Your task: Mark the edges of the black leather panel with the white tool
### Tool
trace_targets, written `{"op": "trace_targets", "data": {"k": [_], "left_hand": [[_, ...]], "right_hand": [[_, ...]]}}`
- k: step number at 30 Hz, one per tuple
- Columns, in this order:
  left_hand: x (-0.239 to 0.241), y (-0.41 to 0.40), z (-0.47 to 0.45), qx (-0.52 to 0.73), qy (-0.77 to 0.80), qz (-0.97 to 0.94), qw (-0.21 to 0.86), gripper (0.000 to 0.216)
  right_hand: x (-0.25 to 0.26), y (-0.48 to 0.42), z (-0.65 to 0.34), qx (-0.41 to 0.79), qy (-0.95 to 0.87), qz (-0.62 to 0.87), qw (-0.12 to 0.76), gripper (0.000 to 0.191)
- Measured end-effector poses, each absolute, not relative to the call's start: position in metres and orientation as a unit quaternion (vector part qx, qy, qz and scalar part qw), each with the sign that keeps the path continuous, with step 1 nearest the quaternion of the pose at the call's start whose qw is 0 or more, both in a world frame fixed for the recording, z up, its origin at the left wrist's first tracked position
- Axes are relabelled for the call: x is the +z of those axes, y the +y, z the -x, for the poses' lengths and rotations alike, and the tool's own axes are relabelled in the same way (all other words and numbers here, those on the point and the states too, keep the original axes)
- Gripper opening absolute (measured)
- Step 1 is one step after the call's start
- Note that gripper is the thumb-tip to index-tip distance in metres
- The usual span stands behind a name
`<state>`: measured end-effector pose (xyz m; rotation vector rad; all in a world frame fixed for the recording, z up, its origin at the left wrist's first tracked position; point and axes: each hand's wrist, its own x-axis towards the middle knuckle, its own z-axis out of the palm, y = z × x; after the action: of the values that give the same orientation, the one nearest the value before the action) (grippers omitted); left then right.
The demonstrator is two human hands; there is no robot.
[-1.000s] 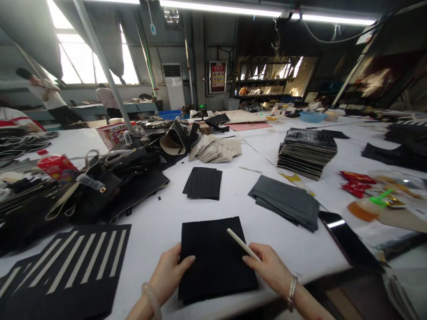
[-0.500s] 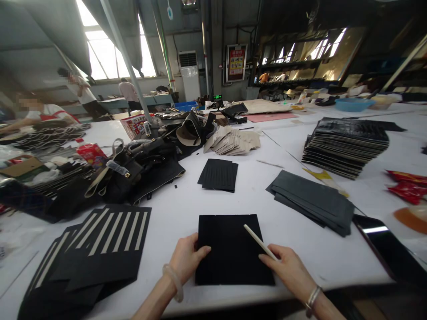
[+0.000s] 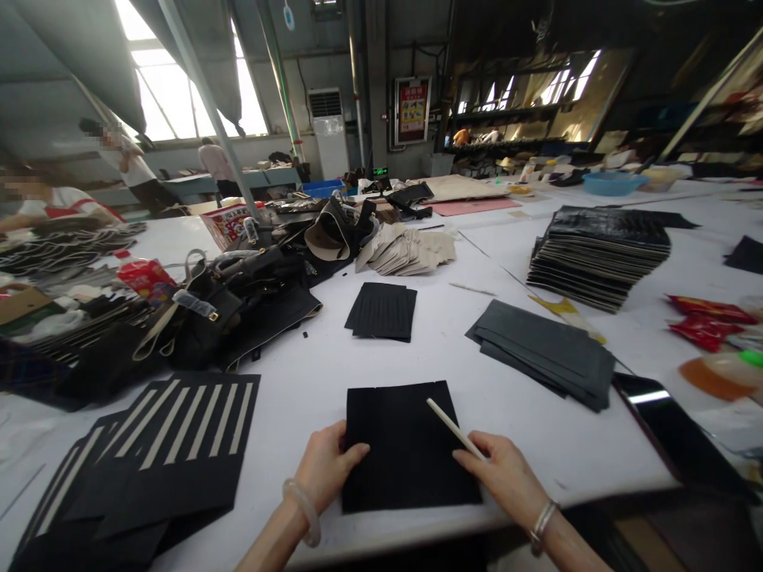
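At the near desk [image 3: 298, 373] edge a thin, limp-looking black panel [image 3: 399, 437] is pinned flat by the left hand [image 3: 327, 469], best lifted at a corner, while a white stick [image 3: 454, 429] is pinched in the right hand [image 3: 504, 481].

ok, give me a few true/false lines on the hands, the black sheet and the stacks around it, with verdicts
1. The right hand holds a thin pale stick over the black sheet. True.
2. The left hand is lifted off the sheet, holding scissors. False: it rests on the sheet's left edge, fingers on top, no scissors.
3. The black panels with pale stripes lie to the left of the sheet. True.
4. The tall stack of dark glossy pieces sits on the left side of the table. False: it is far right.
5. A smaller pile of black pieces lies beyond the sheet on the white table. True.
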<state>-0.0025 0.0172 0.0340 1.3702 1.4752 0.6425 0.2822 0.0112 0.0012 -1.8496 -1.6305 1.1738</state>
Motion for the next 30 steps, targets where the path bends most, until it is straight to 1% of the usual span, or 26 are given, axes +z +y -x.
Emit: {"op": "trace_targets", "data": {"k": [10, 18, 24, 30], "left_hand": [[0.041, 0.019, -0.001, 0.252, 0.590, -0.577, 0.505, 0.028], [0.026, 0.023, 0.004, 0.229, 0.585, -0.593, 0.503, 0.029], [0.013, 0.027, 0.008, 0.213, 0.581, -0.592, 0.517, 0.034], [0.012, 0.028, 0.009, 0.202, 0.581, -0.603, 0.508, 0.036]], "right_hand": [[0.013, 0.009, -0.276, 0.401, -0.557, 0.692, 0.225, 0.021], [0.020, 0.007, -0.274, 0.390, -0.541, 0.705, 0.242, 0.021], [0.026, 0.007, -0.270, 0.381, -0.536, 0.713, 0.243, 0.020], [0.026, 0.005, -0.266, 0.360, -0.529, 0.730, 0.239, 0.020]]}}
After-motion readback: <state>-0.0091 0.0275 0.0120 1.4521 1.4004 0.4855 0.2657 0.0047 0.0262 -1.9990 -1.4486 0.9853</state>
